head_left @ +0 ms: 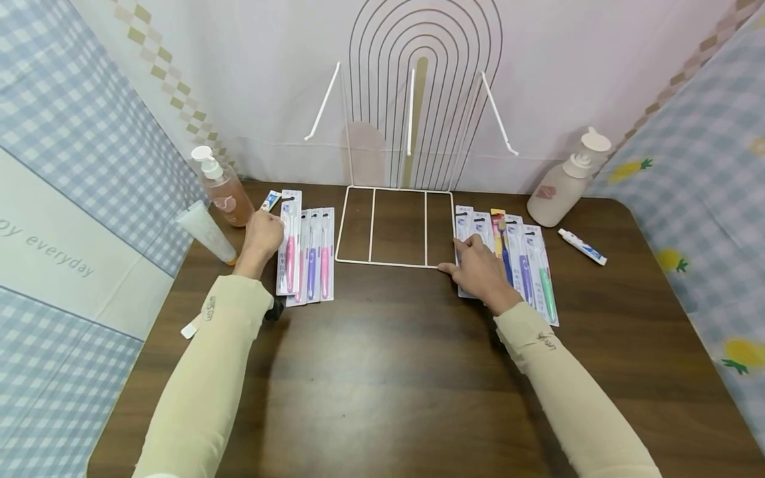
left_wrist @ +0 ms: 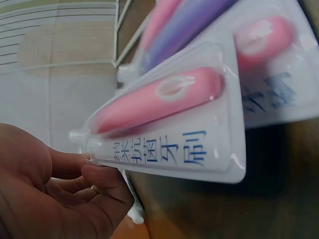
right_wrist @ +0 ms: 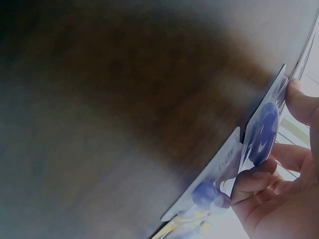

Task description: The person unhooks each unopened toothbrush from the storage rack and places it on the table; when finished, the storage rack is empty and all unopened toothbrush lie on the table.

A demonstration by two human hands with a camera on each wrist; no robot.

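Note:
In the head view my left hand (head_left: 263,236) pinches the left edge of a packaged pink toothbrush (head_left: 290,262). The left wrist view shows its blister pack (left_wrist: 159,104) tilted between thumb and curled fingers. Partly beneath it lie several packaged toothbrushes (head_left: 325,259) with pink and purple handles. My right hand (head_left: 480,269) is over the right-hand row, its thumb near the rack's front corner. In the right wrist view, thumb and fingers hold the edges of a packaged blue-purple toothbrush (right_wrist: 265,132). More packaged toothbrushes (head_left: 544,279) lie to its right.
A white wire rack (head_left: 394,264) with three upward prongs stands at the back centre. Left are an amber pump bottle (head_left: 230,196), a tube (head_left: 206,232) and a small toothpaste (head_left: 271,200). Right are a white pump bottle (head_left: 556,192) and another small toothpaste (head_left: 582,247).

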